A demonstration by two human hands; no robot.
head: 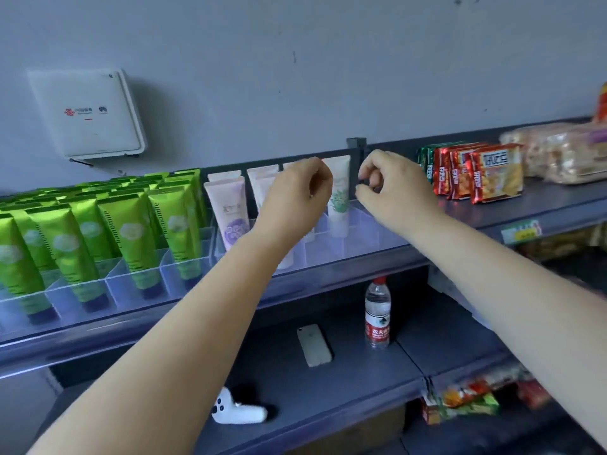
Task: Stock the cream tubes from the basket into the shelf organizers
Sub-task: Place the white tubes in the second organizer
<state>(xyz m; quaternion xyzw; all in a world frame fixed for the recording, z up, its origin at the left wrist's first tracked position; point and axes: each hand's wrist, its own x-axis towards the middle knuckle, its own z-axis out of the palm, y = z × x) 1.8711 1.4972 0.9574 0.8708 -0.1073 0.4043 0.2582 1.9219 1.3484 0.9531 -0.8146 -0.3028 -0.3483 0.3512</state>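
Both hands reach over the clear shelf organizers (328, 247), left hand (295, 198) before pale tubes (226, 208), right hand (391, 188) curled.

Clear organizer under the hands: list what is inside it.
The clear organizer holds upright pale tubes: a purple-printed one, a green-printed one, more behind. The left hand covers the middle slots.

Single head-worn wide-angle view faces forward and slightly downward, close to the upper shelf (542, 211), with the lower shelf (377, 382) beneath and the wall (295, 44) behind.
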